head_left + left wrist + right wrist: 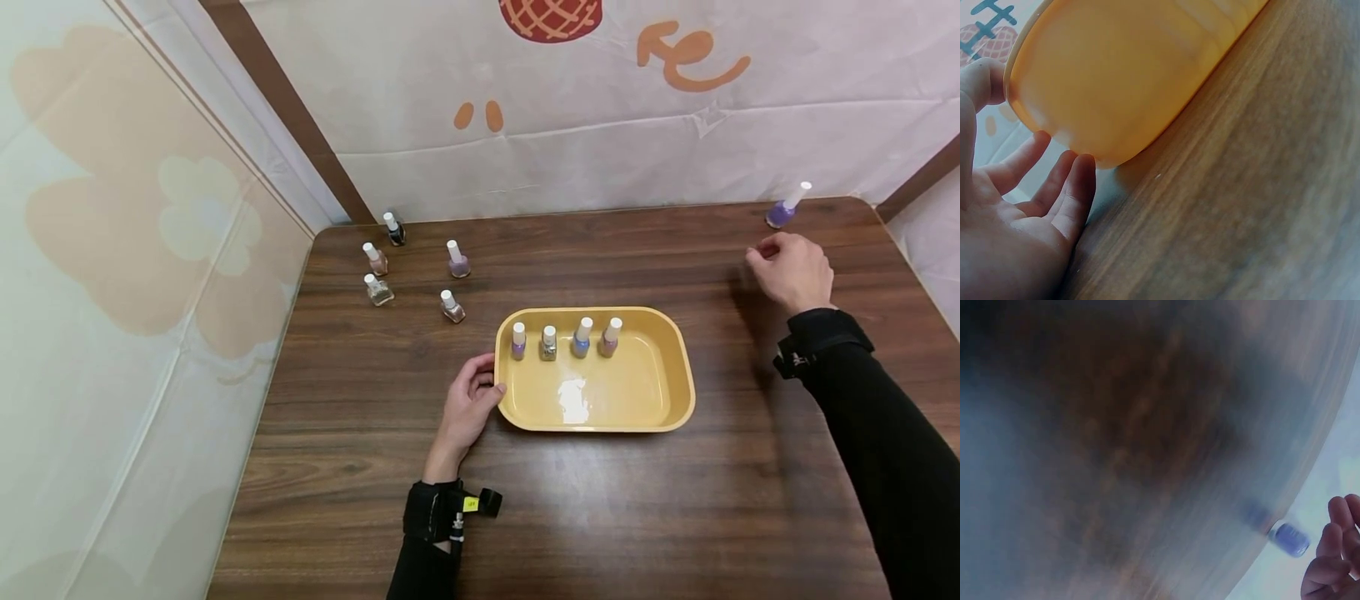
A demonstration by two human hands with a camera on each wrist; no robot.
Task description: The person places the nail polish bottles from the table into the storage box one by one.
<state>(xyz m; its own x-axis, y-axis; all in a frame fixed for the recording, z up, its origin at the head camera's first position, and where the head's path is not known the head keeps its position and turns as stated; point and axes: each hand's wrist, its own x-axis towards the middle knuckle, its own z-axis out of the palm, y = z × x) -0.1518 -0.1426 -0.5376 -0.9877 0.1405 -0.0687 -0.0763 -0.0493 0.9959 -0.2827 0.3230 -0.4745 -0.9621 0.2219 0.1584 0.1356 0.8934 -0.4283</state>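
Note:
My left hand (471,404) grips the left end of a yellow tray (637,400), thumb over the rim and fingertips against the outer wall, as the left wrist view shows from the side. In the tray, a row of several small nail polish bottles (582,338) with white caps leans along the far wall. At the back right of the table stands a purple nail polish bottle (781,215). Just in front of it hovers my right hand (795,271), fingers loosely bent and nothing in them. The same purple bottle (1289,539) appears beside those fingers in the right wrist view.
Several more nail polish bottles stand at the back left of the wooden table (337,400), among them a dark one (394,230), a mauve one (458,262) and a brownish one (452,308). Printed cloth walls (420,75) border the back and left edges.

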